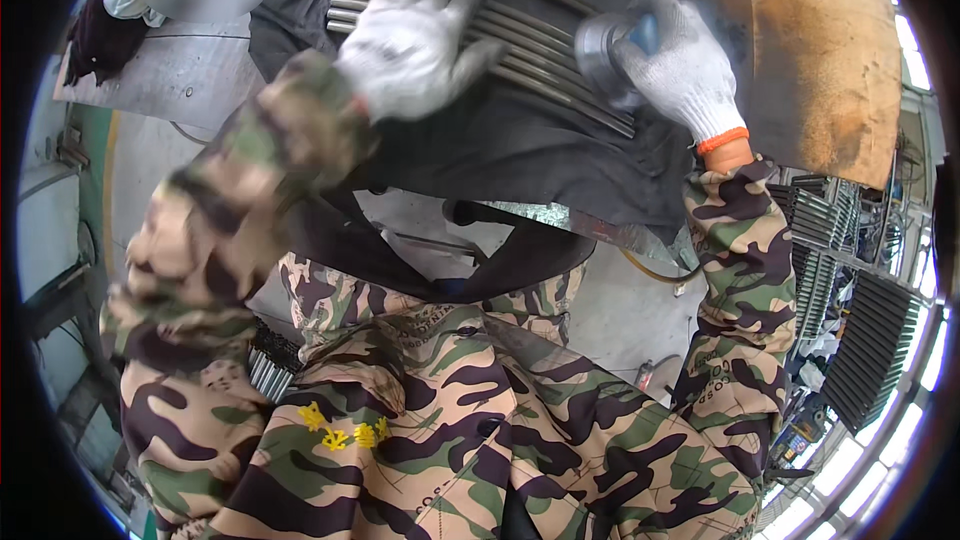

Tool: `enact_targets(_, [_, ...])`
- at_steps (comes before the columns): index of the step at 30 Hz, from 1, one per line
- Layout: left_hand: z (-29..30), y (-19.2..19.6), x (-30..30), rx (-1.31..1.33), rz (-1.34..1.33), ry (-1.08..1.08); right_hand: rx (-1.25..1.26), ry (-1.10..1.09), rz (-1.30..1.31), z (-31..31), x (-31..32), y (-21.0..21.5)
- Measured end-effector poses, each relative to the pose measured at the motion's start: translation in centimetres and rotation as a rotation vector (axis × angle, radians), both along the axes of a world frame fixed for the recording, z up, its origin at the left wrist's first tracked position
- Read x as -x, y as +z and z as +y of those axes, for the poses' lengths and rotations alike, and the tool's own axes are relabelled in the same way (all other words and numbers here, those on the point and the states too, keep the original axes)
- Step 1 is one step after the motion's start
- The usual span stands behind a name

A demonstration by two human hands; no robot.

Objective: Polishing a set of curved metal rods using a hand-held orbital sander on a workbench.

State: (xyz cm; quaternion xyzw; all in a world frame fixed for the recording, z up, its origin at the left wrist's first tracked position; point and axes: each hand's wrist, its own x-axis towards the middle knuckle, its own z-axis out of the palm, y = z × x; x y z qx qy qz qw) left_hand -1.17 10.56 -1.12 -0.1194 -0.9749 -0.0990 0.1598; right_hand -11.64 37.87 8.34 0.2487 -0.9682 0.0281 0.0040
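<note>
The gloved left hand [415,35] is pressing open and flat on a bundle of metal rods [520,45], steadying them, while the right hand [680,70] beside it is gripping a round grinding tool [605,50] against them.

metal rods [520,35] block reach, rusty plate [815,50] right

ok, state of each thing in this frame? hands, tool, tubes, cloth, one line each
left hand in white knit glove: open, fingers spread, palm flat on the tubes
right hand in white knit glove: closed around the tool
round grey handheld power tool: gripped, head against the tube bundle; running or not, cannot tell
bundle of thin grey metal tubes: lying side by side on the cloth
dark cloth: draped under the tubes, hanging over the edge
</note>
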Motion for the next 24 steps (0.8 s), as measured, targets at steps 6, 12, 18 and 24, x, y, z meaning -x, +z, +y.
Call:
enact_targets(6, [1.7, 0.4, 6.0, 0.106, -0.049, 0.044, 0.09, 0.069, 0.081, -0.1, 0.2, -0.1])
enact_targets(12, [2.2, 2.4, 7.8, 0.033, -0.175, -0.024, 0.079, 0.054, 0.069, 0.2, 0.6, -0.2])
enact_targets(18, [1.2, -0.9, 7.1, 0.004, -0.013, -0.159, 0.161, 0.115, 0.117, 0.8, 0.1, -1.5])
enact_targets(24, [5.4, -3.0, 10.5, -0.132, 0.141, -0.038, 0.08, 0.095, 0.141, 1.6, -0.1, -0.6])
